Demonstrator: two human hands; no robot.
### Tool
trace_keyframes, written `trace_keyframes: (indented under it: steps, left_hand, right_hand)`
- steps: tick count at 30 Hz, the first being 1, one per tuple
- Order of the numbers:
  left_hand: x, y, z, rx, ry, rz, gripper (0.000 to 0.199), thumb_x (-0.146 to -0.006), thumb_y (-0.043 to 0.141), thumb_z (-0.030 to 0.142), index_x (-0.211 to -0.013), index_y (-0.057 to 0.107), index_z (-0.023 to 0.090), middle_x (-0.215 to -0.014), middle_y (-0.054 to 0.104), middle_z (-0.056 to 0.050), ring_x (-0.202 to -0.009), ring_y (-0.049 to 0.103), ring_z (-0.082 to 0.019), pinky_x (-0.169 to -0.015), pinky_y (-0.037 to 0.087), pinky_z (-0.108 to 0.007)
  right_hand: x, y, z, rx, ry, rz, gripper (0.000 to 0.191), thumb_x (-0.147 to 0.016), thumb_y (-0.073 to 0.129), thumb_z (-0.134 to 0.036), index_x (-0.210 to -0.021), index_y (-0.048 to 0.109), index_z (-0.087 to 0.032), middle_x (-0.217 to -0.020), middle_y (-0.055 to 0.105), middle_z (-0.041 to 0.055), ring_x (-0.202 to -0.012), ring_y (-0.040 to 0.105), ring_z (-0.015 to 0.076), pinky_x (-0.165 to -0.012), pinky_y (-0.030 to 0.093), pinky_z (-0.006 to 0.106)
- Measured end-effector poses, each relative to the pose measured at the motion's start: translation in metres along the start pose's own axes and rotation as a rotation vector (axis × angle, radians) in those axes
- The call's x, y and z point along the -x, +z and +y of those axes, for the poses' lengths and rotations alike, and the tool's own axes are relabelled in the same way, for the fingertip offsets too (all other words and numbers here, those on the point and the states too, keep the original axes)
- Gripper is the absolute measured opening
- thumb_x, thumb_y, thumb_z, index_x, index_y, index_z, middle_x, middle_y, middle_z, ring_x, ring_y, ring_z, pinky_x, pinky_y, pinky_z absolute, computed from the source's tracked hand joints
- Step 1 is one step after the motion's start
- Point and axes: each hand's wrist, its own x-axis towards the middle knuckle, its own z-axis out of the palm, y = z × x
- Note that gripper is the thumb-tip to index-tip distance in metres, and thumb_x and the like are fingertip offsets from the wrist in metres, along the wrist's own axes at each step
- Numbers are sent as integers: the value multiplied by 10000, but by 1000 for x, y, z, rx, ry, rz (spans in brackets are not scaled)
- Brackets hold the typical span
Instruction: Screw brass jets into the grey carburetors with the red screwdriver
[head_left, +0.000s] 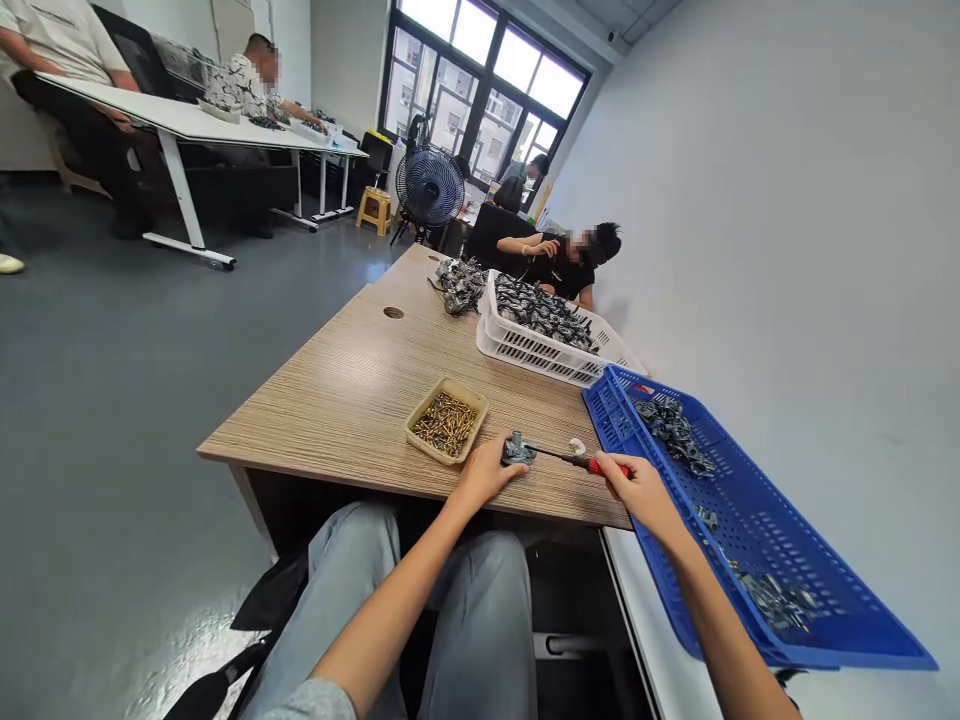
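My left hand (487,470) grips a small grey metal part (517,450) low over the wooden table. In my right hand (637,492) is a screwdriver (577,460) with a red and black handle. Its dark shaft points left, and the tip meets or nearly meets the metal part; exact contact is too small to tell. Just left of my left hand stands a cream tub (411,432) of brass-coloured screws (448,422). A small white curved piece (576,446) lies beyond the screwdriver shaft.
A blue crate (757,500) with grey parts is at the right. Farther back, a white basket (532,350) holds many grey parts, beside a loose pile (459,285). A person (559,262) sits across the table (330,400). A fan (430,187) stands behind.
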Motion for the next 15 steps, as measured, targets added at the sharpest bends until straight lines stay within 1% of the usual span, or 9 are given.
trace_keyframes:
  steps: [3, 7, 11, 13, 15]
  left_hand:
    - [0, 0, -1, -41, -9, -23, 636, -801, 863, 426, -1362, 645, 220, -1069, 785, -110, -987, 743, -303, -863, 541, -357]
    - [-1, 1, -1, -76, -17, -37, 673, -778, 885, 415, -1368, 636, 207, -998, 783, -101, -950, 747, -306, -825, 536, -346]
    - [-1, 1, 0, -95, -21, -43, 689, -777, 886, 411, -1383, 629, 206, -1047, 790, -116, -986, 751, -313, -845, 540, -350]
    - [-1, 1, 0, -100, -15, -42, 675, -789, 878, 413, -1382, 630, 204, -1086, 791, -126, -1008, 753, -315, -855, 545, -352]
    - [-1, 0, 2, -111, -18, -46, 670, -803, 868, 420, -1388, 625, 201, -1107, 792, -131, -1027, 753, -317, -864, 549, -354]
  right_hand:
    - [-3, -1, -9, 14, -23, 31, 605, -932, 523, -739, -639, 626, -220, -558, 454, -5, -556, 415, 162, -540, 280, 299]
    - [-5, -2, -15, -13, -36, 23, 555, -938, 539, -706, -739, 703, -214, -586, 537, 8, -578, 489, 178, -534, 354, 294]
    - [-6, -2, -11, -69, -27, 22, 522, -949, 555, -677, -917, 777, -205, -745, 675, 46, -612, 548, 183, -520, 429, 288]
    - [-6, -2, -9, -117, -7, 4, 546, -949, 552, -696, -988, 779, -201, -799, 679, 50, -595, 538, 171, -485, 444, 282]
    - [-5, -2, -9, -181, 27, -21, 601, -925, 556, -746, -1020, 769, -192, -771, 628, 32, -557, 499, 154, -445, 457, 279]
